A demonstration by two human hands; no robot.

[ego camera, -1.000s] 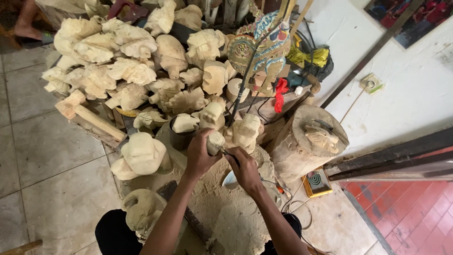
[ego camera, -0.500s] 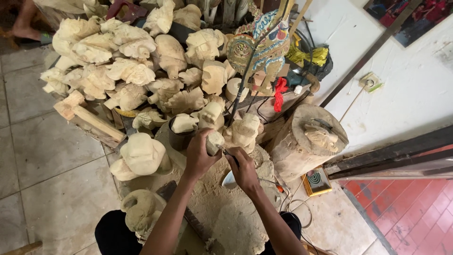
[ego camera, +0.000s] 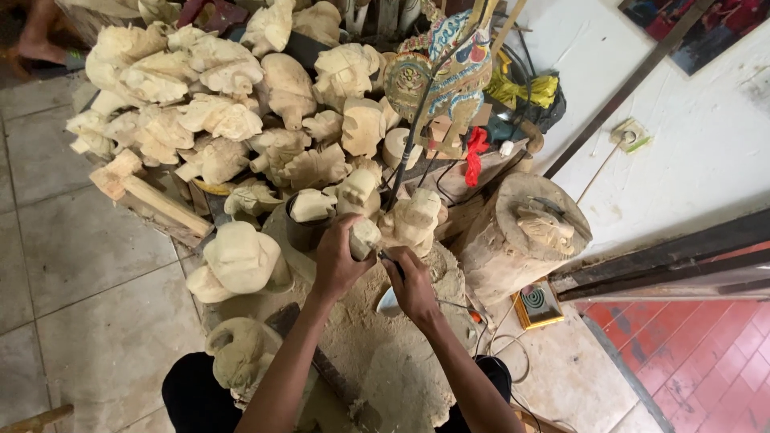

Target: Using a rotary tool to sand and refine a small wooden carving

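Centre of frame: left hand (ego camera: 338,261) wraps, fingers curled tight, around a small pale wood carving (ego camera: 365,237), held just above a sawdust-covered work block (ego camera: 377,353). Right hand (ego camera: 413,282) sits just beside it, lower right, fingers closed on a thin dark carving tool (ego camera: 391,262) whose tip meets the carving.

Upper left to centre: heap of unfinished pale carved heads (ego camera: 216,120). Centre left: larger rounded carving (ego camera: 239,258). Upper centre: painted puppet figure (ego camera: 449,68) on a stick. Right of centre: log stump (ego camera: 525,236) with a small carved piece on top.
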